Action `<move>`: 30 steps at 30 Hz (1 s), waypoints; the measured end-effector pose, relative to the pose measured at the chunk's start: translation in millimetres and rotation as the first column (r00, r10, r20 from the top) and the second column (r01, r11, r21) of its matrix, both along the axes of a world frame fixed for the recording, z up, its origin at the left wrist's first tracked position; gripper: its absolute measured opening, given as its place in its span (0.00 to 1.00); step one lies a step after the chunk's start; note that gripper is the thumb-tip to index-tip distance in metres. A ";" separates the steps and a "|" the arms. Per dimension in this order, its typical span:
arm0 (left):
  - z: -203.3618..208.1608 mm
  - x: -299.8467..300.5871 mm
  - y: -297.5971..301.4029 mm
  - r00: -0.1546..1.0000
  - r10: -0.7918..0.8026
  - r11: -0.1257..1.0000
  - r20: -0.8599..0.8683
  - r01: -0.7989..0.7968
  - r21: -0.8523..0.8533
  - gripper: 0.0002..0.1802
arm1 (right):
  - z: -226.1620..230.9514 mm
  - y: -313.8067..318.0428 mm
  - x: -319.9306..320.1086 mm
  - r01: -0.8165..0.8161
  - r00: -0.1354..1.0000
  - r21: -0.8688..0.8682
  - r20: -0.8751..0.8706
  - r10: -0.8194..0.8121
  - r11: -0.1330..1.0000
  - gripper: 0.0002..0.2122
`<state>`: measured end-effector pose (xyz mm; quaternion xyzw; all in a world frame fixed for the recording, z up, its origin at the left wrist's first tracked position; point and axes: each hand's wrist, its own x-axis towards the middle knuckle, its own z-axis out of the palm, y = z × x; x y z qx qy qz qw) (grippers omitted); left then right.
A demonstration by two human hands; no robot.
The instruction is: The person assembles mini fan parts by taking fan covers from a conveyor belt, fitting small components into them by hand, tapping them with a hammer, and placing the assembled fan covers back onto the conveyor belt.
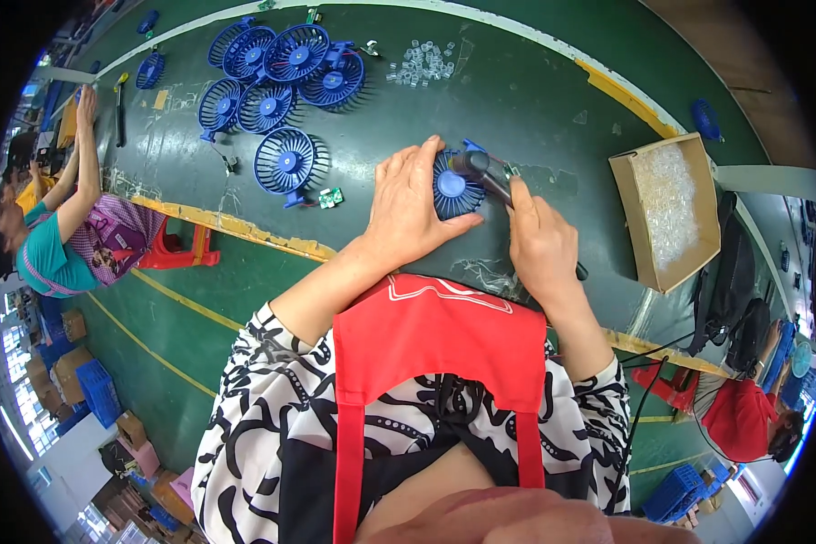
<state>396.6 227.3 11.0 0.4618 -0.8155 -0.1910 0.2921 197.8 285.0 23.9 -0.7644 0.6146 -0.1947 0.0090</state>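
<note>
1. Centrally, a round blue fan cage point(457, 192) lies on the bench point(535, 118), directly in front of the person.
2. The left hand point(410, 201) holds it from the left side, fingers along its upper left and thumb at its lower edge.
3. The right hand point(539, 233) is wrapped around the handle of a hammer point(472, 164); the head is over the cage's upper part, though whether they touch I cannot tell.
4. Left of the hands lies a single blue cage point(286, 161), near a small green circuit board point(331, 198).
5. Farther off are a cluster of blue cages point(265, 108) and scattered clear plastic pieces point(421, 65).
6. At right, an open cardboard box point(640, 225) holds transparent parts point(667, 201).
</note>
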 end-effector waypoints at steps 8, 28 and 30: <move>-6.8 13.0 0.2 0.972 -0.090 0.996 -0.218 0.087 -0.025 0.58 | 14.1 -35.0 -11.0 0.038 0.942 -0.220 0.333 0.038 0.975 0.10; -13.7 1.7 -113.5 0.983 0.182 0.896 -0.012 -0.171 -0.410 0.07 | -18.1 -48.3 -1.7 -0.247 0.320 0.388 0.898 -0.303 0.888 0.09; -16.5 0.8 -115.2 0.980 0.200 0.904 0.014 -0.179 -0.389 0.07 | -18.9 -47.7 -1.5 -0.260 0.333 0.376 0.899 -0.283 0.889 0.09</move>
